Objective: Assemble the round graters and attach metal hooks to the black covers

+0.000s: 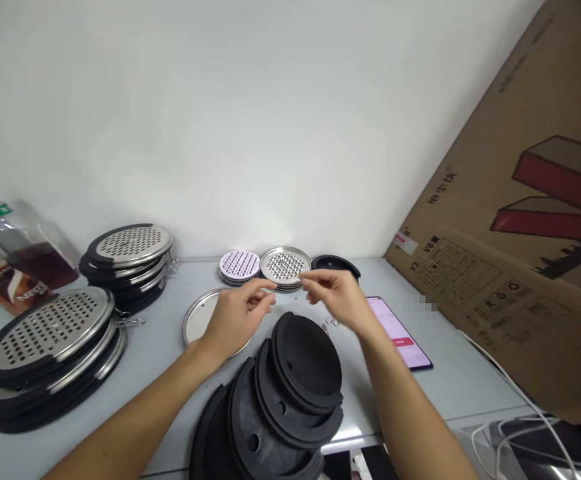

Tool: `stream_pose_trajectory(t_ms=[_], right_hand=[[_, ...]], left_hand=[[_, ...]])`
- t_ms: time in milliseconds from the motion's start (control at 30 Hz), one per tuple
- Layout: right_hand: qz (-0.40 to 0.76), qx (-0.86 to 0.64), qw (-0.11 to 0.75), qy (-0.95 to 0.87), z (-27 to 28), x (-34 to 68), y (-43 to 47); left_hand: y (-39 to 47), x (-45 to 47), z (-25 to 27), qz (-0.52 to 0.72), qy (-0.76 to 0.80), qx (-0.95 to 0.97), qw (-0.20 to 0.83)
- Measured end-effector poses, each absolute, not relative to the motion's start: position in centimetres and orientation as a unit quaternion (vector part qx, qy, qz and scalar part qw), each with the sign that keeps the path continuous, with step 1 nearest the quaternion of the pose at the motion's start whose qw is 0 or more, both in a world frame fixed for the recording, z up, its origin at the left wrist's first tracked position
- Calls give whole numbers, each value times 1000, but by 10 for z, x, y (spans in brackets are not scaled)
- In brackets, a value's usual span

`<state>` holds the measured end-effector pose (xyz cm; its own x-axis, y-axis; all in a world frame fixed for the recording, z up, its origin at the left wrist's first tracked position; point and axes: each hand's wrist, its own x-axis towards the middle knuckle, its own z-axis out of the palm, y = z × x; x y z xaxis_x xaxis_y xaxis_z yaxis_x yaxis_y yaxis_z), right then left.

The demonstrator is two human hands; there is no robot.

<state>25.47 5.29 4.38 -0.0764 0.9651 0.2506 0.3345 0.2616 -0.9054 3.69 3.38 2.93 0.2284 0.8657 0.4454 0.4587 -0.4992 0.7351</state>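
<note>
My left hand (235, 315) is raised over a shallow round metal dish (202, 319), thumb and fingers drawn together. Opposite it, my right hand (334, 295) pinches with thumb and forefinger. Anything between the fingertips of either hand is too small or thin to make out. Below my hands, nearest me, leans a stack of round black lids (308, 360) with raised rims and small holes. Beside the right wrist, small wire pieces (329, 325) lie on the table. Behind my hands is a pile of round metal grater discs (285, 264).
Two stacks of grater discs in black holders, a near one (53, 333) and a far one (133, 243), stand left by bottles (35, 250). Purple discs (239, 265) and a black lid (338, 265) are at the back. Right are a phone (398, 333), a carton (495, 267) and cables (510, 383).
</note>
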Motion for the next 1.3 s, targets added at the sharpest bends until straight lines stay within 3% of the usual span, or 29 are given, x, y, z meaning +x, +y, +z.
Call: stream_pose_trajectory(t_ms=[100, 233, 433, 733, 1033, 1167, 1300], right_hand=[[264, -591, 367, -668, 39, 311, 71], [295, -647, 156, -685, 19, 349, 89], [291, -635, 75, -712, 12, 339, 92], [237, -628, 83, -736, 20, 333, 90], [237, -613, 155, -738, 15, 322, 95], [270, -587, 197, -737, 14, 320, 95], [334, -542, 256, -728, 20, 315, 90]], left_hand=[[63, 64, 34, 286, 411, 813, 298], [96, 111, 30, 174, 358, 869, 294], [110, 147, 18, 89, 310, 907, 271], [82, 109, 51, 70, 272, 922, 265], [4, 46, 70, -4, 195, 947, 254], [4, 60, 67, 38, 187, 965, 178], [15, 61, 81, 148, 200, 953, 174]])
